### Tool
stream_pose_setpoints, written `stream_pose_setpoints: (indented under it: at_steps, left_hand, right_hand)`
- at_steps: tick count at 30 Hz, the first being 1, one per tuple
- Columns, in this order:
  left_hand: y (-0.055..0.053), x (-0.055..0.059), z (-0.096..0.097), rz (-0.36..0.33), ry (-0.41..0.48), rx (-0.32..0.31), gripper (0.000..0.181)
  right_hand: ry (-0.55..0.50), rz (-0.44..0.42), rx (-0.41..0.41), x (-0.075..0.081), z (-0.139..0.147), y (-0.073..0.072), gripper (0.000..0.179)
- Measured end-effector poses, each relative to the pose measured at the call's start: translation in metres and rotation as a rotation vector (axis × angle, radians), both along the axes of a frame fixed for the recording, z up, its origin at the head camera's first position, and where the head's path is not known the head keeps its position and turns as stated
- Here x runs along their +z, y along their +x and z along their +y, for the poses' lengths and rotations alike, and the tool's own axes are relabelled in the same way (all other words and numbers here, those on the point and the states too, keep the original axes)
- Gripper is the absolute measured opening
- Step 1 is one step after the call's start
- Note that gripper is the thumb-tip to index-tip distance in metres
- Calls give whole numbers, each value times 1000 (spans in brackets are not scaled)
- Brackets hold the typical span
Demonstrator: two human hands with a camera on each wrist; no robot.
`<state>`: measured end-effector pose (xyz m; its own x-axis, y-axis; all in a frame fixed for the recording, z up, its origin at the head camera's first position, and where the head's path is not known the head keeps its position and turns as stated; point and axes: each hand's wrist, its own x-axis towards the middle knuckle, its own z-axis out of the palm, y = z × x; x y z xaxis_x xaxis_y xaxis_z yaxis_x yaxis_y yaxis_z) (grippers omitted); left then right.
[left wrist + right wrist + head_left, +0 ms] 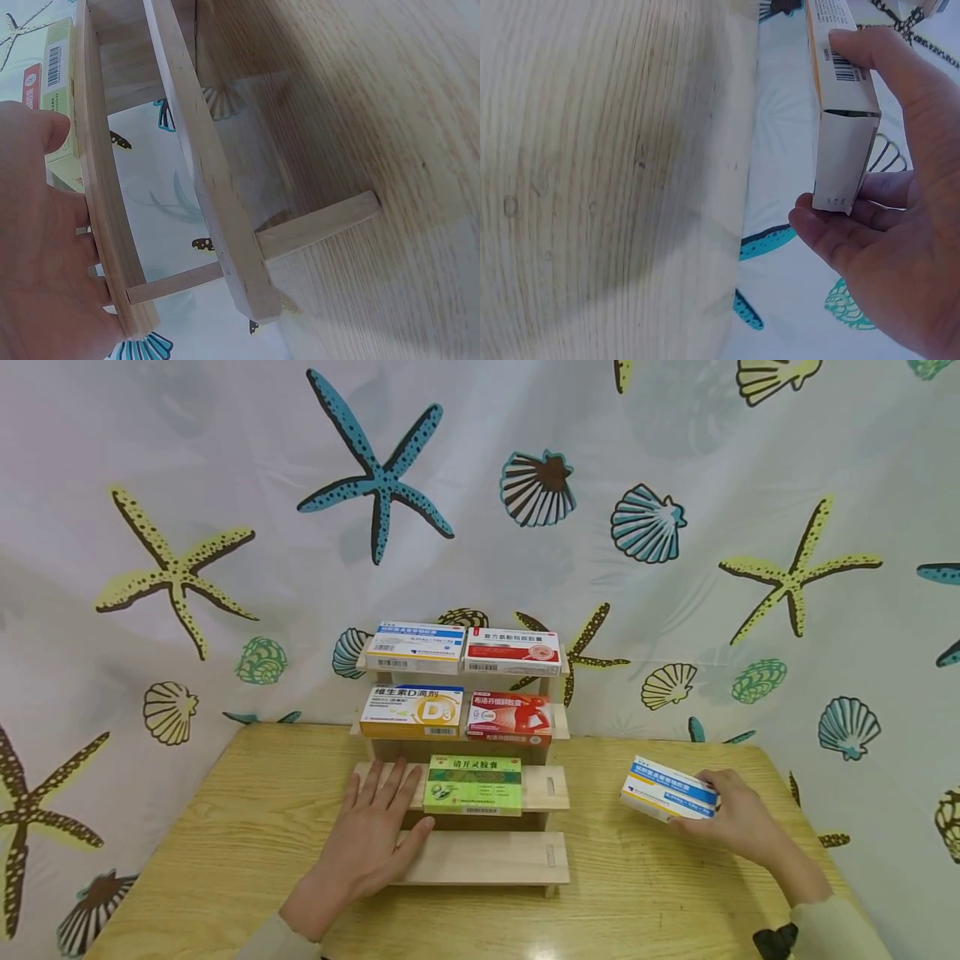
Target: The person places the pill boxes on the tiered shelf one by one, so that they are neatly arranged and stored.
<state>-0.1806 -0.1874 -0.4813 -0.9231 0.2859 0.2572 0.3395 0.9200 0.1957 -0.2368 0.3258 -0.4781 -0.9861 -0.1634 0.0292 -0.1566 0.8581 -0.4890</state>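
Note:
A white medicine box [667,789] with blue and yellow bands is gripped at its right end by my right hand [738,822], raised to the right of a stepped wooden shelf [487,860]. In the right wrist view, thumb and fingers hold the box [845,157] by opposite sides, its white end flap facing the camera. My left hand [367,847] lies with fingers spread and straight on the left part of the shelf's second step from the bottom. Beside its thumb sits a green medicine box [474,785] on that same step.
On the top step stand a blue-and-white box [415,647] and a red-and-white box [512,651]. One step lower are a yellow vitamin D box [412,712] and a red box [510,718]. The wooden table [637,902] ends at a patterned curtain [465,568].

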Motion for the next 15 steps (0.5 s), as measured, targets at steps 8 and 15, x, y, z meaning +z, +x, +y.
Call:
stream_pose_setpoints:
  at_steps: [8, 15]
  left_hand:
    - [0, -1, 0, 7, 8, 1, 73]
    - [-1, -1, 0, 5, 6, 1, 73]
  right_hand:
    - [-23, 13, 64, 10, -17, 21, 91]
    - [10, -6, 96, 14, -31, 38, 94]
